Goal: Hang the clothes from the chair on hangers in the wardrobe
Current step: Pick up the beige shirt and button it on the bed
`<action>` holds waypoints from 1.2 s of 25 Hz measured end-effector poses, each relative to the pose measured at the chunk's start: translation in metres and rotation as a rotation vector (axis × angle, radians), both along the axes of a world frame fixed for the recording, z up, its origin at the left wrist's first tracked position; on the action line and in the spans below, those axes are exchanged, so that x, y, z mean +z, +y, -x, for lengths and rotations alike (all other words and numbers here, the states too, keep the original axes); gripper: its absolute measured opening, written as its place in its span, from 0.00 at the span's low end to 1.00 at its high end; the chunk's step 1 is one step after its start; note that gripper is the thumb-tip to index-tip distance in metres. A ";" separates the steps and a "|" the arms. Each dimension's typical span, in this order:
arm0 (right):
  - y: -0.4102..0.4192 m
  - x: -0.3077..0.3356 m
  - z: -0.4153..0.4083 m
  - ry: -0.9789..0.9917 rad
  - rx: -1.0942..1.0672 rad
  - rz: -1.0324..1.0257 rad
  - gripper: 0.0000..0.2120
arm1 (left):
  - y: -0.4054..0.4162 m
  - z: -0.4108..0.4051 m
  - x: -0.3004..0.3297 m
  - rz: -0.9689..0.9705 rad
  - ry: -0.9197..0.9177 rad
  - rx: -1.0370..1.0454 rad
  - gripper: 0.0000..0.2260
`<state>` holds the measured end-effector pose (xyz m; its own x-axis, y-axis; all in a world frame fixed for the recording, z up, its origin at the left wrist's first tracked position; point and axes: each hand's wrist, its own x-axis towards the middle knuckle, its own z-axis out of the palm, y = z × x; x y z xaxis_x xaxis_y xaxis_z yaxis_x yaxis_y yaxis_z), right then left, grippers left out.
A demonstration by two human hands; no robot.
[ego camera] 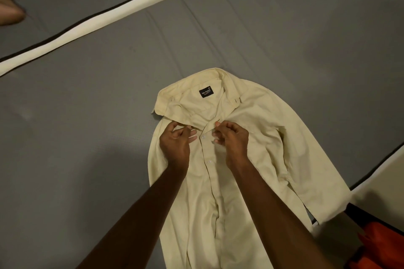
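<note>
Cream cloth makes up the shirt (229, 159), which lies flat on a grey bed (87, 137) with its front up and its collar (190, 94) pointing away from the person. A small black label (206, 91) shows inside the collar. The front is closed, and white buttons (209, 162) run down the middle. One sleeve (314, 172) lies spread to the right, and its end reaches the bed's edge.

Both hands are on the chest of the shirt, just under the collar. The left hand (176, 140) has its fingers curled and seems to pinch the cloth on the left side of the button line. The right hand (231, 135) also has curled fingers and pinches the cloth near the top button.

A long cream strip with a dark edge (122, 10) runs across the bed far behind the shirt. Something orange (380, 244) sits at the bottom right corner, off the bed. A bare foot (11, 11) shows at the far left edge.
</note>
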<state>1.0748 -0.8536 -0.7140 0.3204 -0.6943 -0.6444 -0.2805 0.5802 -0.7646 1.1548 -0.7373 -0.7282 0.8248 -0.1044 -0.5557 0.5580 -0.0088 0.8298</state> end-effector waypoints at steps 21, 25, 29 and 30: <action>0.003 -0.018 -0.032 0.154 0.234 0.546 0.01 | -0.032 -0.041 -0.021 -0.336 -0.220 -0.467 0.04; 0.013 -0.029 -0.039 0.183 0.260 0.545 0.03 | -0.013 -0.037 -0.013 -0.061 -0.058 -0.464 0.03; 0.017 -0.033 -0.041 0.220 0.268 0.610 0.07 | -0.011 -0.038 -0.012 0.045 0.032 -0.396 0.05; 0.017 -0.033 -0.040 0.229 0.268 0.618 0.08 | -0.010 -0.038 -0.013 0.064 0.040 -0.396 0.06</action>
